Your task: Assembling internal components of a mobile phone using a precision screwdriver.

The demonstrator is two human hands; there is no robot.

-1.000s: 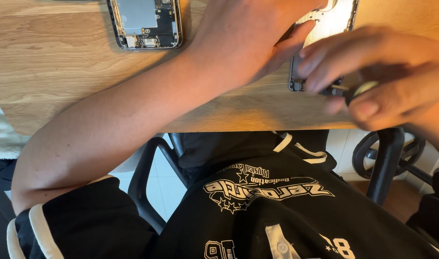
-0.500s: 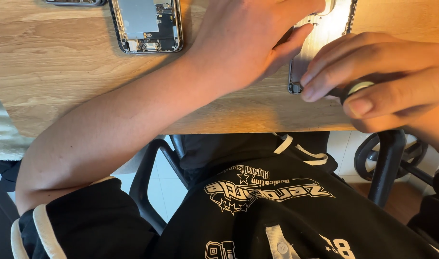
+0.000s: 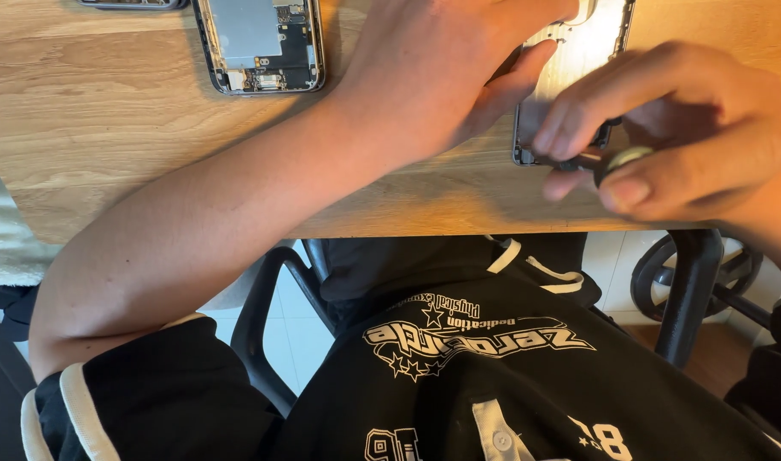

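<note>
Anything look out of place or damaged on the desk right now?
Nothing stands out. An opened phone lies flat on the wooden desk; the left hand steadies a phone housing while the right hand holds a small screwdriver at its lower edge.

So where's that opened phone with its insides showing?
The opened phone lies at the top left of the head view, on the wooden table, left of the left hand.
</note>
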